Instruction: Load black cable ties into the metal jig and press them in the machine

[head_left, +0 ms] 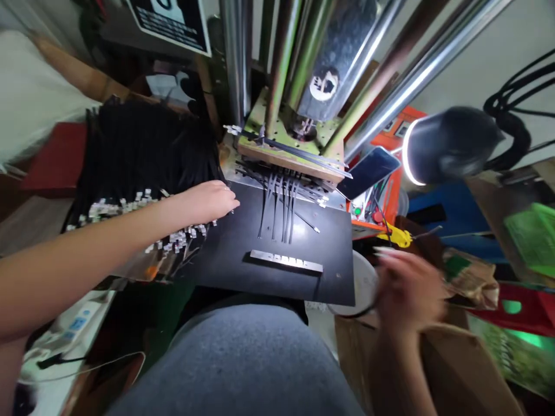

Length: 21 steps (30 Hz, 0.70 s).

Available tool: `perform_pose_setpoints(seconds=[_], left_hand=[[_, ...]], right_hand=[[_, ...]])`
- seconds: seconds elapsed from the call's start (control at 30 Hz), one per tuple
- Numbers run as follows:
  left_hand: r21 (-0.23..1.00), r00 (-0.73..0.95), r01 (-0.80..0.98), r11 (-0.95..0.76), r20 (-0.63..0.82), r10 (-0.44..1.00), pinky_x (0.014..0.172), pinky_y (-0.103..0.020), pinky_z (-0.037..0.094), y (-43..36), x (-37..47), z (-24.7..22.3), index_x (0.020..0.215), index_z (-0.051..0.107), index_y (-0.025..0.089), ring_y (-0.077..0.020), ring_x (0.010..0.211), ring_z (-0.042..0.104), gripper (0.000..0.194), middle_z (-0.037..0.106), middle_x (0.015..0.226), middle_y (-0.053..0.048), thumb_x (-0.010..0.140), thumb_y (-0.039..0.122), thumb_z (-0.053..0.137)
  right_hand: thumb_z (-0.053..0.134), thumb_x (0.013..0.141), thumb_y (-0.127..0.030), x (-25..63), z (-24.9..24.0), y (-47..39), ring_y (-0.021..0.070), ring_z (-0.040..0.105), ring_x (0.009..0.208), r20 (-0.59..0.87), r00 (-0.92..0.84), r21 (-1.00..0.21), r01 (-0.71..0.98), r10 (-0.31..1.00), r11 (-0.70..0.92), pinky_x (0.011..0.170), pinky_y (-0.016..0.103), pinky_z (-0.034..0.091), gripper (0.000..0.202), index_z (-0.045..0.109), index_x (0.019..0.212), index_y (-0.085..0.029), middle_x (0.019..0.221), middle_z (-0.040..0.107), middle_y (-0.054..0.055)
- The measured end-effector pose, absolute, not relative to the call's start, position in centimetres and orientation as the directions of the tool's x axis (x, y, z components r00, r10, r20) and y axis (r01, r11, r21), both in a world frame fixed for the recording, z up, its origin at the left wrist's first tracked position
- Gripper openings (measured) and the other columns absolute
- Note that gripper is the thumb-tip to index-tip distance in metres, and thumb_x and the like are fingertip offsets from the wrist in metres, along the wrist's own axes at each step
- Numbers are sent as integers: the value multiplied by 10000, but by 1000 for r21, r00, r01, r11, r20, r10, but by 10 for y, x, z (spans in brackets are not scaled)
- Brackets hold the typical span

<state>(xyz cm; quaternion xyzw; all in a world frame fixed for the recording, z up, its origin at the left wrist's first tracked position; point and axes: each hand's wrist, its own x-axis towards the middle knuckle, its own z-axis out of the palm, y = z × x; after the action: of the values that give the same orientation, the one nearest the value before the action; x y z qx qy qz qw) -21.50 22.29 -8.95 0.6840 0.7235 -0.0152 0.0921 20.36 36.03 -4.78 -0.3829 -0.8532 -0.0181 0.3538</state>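
Observation:
My left hand is closed at the right edge of a big bundle of black cables with white connectors; what its fingers hold is too small to name. On the right, my right hand is smeared by motion beside a round white container. A metal bar with notches lies on the dark work plate. Several black cables stick out from under the press's wooden-edged plate toward the bar. One short cable with a white tip lies among them.
Steel columns of the press rise at the back. A phone leans by an orange box with green and red buttons. Near it are a lit lamp and a yellow tool. Another person's arm reaches in at upper left.

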Motion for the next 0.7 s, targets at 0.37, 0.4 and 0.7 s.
perform_pose_setpoints(seconds=[0.37,0.4,0.7], left_hand=[[365,36,920,-139,275,961,853,-339,532,190,-113,-99,1114,701,193,-187,963,645,296,718,1071,-48,990,199,432],[445,-5,884,-145,318,948,851,-315,545,183,-108,-104,1115,698,187,-169,955,658,281,721,1067,-44,979,179,453],[995,-395,99,26,15,919,1086,-390,486,136,-88,-133,1394,425,193,-193,1211,610,501,618,1305,-129,907,178,540]], right_hand=[[599,899,-183,118,-127,312,137,675,766,181,-728,-839,236,661,490,754,249,539,87,677,872,-210,851,716,6],[599,894,-178,117,-124,313,134,669,747,174,-743,-823,251,647,510,740,240,532,89,676,859,-207,831,713,2],[480,911,-73,113,-95,303,207,628,837,63,-932,-463,289,356,838,739,302,493,228,690,892,-159,853,693,82]])
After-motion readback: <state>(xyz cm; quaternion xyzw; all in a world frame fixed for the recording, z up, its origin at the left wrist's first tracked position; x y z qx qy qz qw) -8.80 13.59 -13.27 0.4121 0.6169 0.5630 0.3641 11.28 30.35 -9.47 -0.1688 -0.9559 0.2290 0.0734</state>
